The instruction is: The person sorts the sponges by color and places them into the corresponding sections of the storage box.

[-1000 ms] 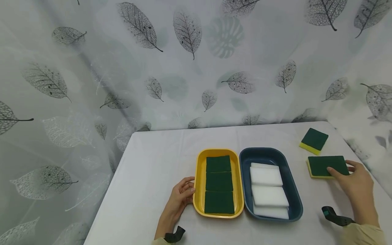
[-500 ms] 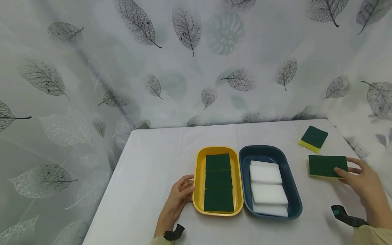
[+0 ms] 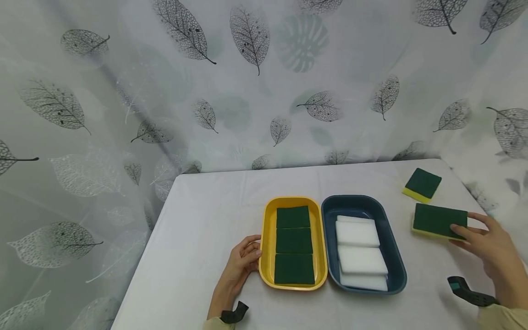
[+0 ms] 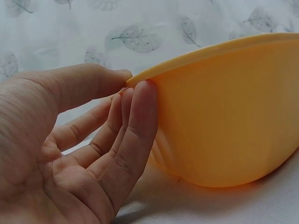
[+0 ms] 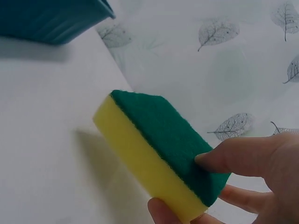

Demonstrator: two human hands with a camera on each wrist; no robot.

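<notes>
My left hand [image 3: 242,262] pinches the left rim of a yellow tray [image 3: 267,270], thumb at the rim and fingers against the outer wall [image 4: 224,126]. Inside that tray several sponges, green side up, lie in a column [image 3: 294,240]. At the right of the table my right hand [image 3: 488,236] grips one end of a green and yellow sponge [image 3: 439,220]. Its thumb presses the green face and its fingers lie on the yellow side. In the right wrist view this sponge [image 5: 159,140] is tilted over the table, with a shadow beneath.
A dark blue tray [image 3: 395,256] stands right beside the yellow one and holds several white sponge blocks [image 3: 362,260]. Another green and yellow sponge [image 3: 422,183] lies at the table's back right. A leaf-patterned curtain [image 3: 255,101] hangs behind the table.
My right hand has shifted a little to the right with the sponge, whose tilt has changed slightly. The left hand stays at the yellow tray's rim. The head view has shifted slightly.
</notes>
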